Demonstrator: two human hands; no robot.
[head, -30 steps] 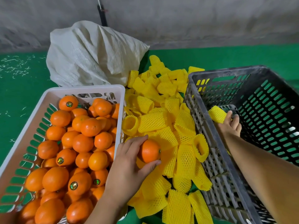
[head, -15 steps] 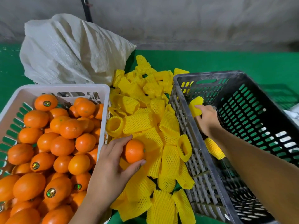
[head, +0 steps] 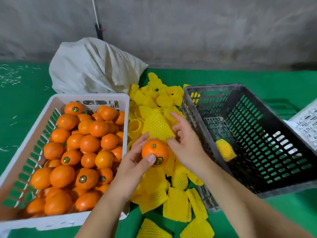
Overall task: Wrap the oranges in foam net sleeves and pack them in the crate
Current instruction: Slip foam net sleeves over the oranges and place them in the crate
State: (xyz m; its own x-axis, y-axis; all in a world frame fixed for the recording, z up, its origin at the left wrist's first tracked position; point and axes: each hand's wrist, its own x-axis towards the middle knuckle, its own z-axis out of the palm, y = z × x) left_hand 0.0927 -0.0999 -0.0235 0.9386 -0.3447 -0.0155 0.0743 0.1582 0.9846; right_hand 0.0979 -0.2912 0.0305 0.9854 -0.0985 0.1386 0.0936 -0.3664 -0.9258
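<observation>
1. We are looking down at a green mat (head: 223, 79) that is lying in front of a grey concrete wall (head: 188, 31).
2. We are seeing one bare orange (head: 155, 152) held above the pile of yellow foam net sleeves (head: 176, 205), between the two crates.
3. The left hand (head: 132, 167) is gripping this orange: the thumb is pressing on its near side, just beside a small round sticker (head: 159, 160), and the fingers are curling around its left and far side.
4. The right hand (head: 185, 143) is pinching the lower edge of one foam net sleeve (head: 157, 125) that is lying just behind the orange; the index finger is pointing up and away, the other fingers are curling.
5. On the left, the white crate (head: 89, 97) is holding many unwrapped oranges (head: 89, 143), some with stickers.
6. On the right, the dark grey crate (head: 214, 86) is holding one wrapped orange (head: 225, 150), which is resting near its left wall.
7. A white sack (head: 92, 69) is sitting behind the white crate, touching the sleeve pile at its right side.
8. Another white crate edge (head: 307, 121) is showing at the far right.
</observation>
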